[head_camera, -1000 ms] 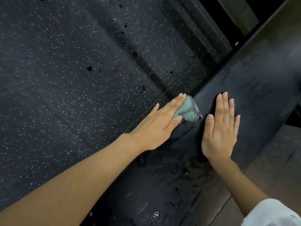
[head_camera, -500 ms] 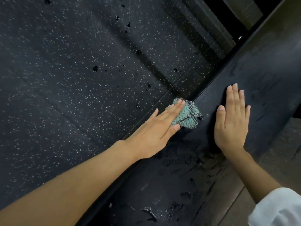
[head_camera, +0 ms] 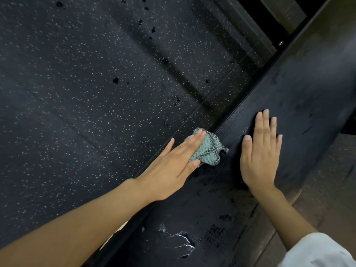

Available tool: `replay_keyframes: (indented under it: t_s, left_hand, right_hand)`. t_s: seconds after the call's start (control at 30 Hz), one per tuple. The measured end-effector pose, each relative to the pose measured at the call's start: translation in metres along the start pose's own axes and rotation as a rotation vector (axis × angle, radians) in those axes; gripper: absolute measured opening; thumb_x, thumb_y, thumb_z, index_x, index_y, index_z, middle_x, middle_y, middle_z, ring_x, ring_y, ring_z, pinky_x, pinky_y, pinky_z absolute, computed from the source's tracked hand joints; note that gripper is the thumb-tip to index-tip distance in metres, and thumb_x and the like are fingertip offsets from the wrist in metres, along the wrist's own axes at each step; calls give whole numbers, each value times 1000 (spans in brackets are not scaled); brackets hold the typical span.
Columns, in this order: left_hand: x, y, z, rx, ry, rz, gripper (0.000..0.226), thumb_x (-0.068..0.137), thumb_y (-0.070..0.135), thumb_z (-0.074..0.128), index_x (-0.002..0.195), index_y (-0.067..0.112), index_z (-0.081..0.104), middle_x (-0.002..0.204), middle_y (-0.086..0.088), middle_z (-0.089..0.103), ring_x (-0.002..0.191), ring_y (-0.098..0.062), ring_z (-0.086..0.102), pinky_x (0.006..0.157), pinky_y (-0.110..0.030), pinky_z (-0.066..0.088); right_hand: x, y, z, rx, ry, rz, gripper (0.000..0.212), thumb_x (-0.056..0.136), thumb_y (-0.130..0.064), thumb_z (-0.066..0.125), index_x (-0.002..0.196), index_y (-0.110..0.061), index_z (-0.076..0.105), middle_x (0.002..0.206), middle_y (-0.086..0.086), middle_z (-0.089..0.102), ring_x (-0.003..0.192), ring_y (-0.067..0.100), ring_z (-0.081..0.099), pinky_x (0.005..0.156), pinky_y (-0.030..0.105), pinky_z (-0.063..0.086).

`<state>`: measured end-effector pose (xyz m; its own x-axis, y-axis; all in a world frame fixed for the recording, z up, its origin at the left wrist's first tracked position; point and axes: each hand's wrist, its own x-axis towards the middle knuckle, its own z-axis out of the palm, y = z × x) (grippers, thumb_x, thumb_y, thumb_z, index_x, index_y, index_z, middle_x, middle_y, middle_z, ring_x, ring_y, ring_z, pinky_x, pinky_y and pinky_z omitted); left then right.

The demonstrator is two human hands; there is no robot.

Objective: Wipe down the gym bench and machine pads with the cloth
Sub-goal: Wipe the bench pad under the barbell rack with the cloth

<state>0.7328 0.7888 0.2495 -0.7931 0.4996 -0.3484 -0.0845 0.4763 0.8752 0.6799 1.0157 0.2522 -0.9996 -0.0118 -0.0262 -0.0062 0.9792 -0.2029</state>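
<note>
Cloth (head_camera: 209,151) retreated, half-hidden under left hand (head_camera: 169,170).

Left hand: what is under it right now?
Under the left hand lies the teal cloth, bunched at the edge of the black bench pad. How far the cloth reaches beneath the fingers, and the pad under it, are hidden.

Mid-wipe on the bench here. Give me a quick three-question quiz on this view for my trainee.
1. True or false: the right hand lies flat on the bench pad, apart from the cloth.
2. Which hand presses the cloth? A) left hand B) right C) both
3. Fill in: the cloth sits at the pad's edge beside the speckled ___.
Key: 1 true; 2 A; 3 floor.
</note>
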Motion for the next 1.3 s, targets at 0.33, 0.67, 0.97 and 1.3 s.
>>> replay_keyframes:
  t_s: [0.33, 0.67, 0.97, 1.3]
  left_hand:
    - [51, 13, -8, 2, 55, 41, 59, 107, 34, 24, 152, 33, -14, 165, 17, -5, 149, 5, -1, 122, -33, -8]
    - [-8, 0, 2, 6, -6, 13, 61, 98, 47, 13, 150, 37, -17, 162, 23, -14, 145, 11, -11, 123, -33, -10]
    - [25, 9, 0, -23, 34, -12, 58, 106, 38, 20, 150, 37, -17, 163, 20, -11, 148, 6, -9, 123, -36, -10]
    - [38, 11, -4, 40, 66, 35, 59, 107, 36, 22, 154, 32, -13, 165, 15, -7, 151, -1, -2, 123, -40, -11]
  right_hand:
    - [1, 1, 2, -31, 22, -5, 59, 102, -35, 17, 158, -17, 15, 166, -3, 11, 153, 16, 4, 122, 45, 5]
    - [0, 2, 2, -16, 16, 8, 60, 101, -34, 18, 158, -18, 15, 165, -5, 11, 153, 15, 3, 122, 45, 5]
    - [0, 1, 3, -22, 25, 4, 60, 101, -35, 17, 158, -18, 15, 166, -4, 11, 153, 15, 3, 122, 43, 3]
    - [1, 2, 2, -18, 9, 4, 60, 101, -34, 18, 158, -17, 14, 166, -3, 10, 153, 16, 3, 122, 45, 4]
